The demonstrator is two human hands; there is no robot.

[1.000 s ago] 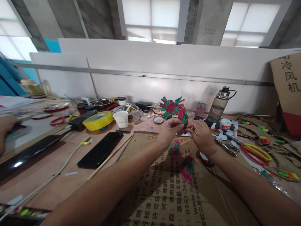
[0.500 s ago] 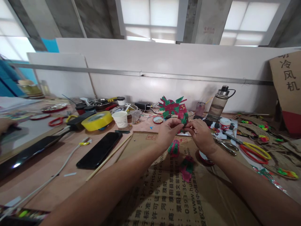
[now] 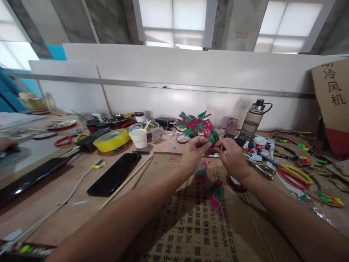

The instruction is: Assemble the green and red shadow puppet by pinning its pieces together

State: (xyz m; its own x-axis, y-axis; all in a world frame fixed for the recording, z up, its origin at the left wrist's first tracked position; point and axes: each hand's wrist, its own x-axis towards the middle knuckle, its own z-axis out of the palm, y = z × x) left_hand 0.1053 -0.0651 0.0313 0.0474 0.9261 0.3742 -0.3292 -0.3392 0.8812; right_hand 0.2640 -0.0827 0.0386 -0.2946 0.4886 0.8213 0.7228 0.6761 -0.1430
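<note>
Between both hands, a painted cut-out figure [image 3: 194, 124] in magenta and green is held up over the far edge of the cardboard sheet [image 3: 174, 225]. My left hand [image 3: 195, 153] pinches its lower part between thumb and fingers. From the other side, my right hand [image 3: 230, 154] closes its fingertips on the same lower end; the exact contact is partly hidden. Small shiny dots show on the figure's narrow section. Below the hands, a small magenta and green piece [image 3: 201, 171] and a larger matching piece [image 3: 216, 195] lie on the cardboard.
Left stand a black phone [image 3: 114, 174], a wooden stick [image 3: 125, 183], yellow tape [image 3: 111, 140] and a white cup [image 3: 138, 138]. Right are pliers [image 3: 260, 167], scissors [image 3: 296, 176], a water bottle [image 3: 252, 120] and rope pieces [image 3: 294, 145]. Another person's hand [image 3: 7, 144] shows at far left.
The figure has tilted and shifted slightly left in my hands. Both hands keep their pinch in nearly the same place. The whole view has shifted a little.
</note>
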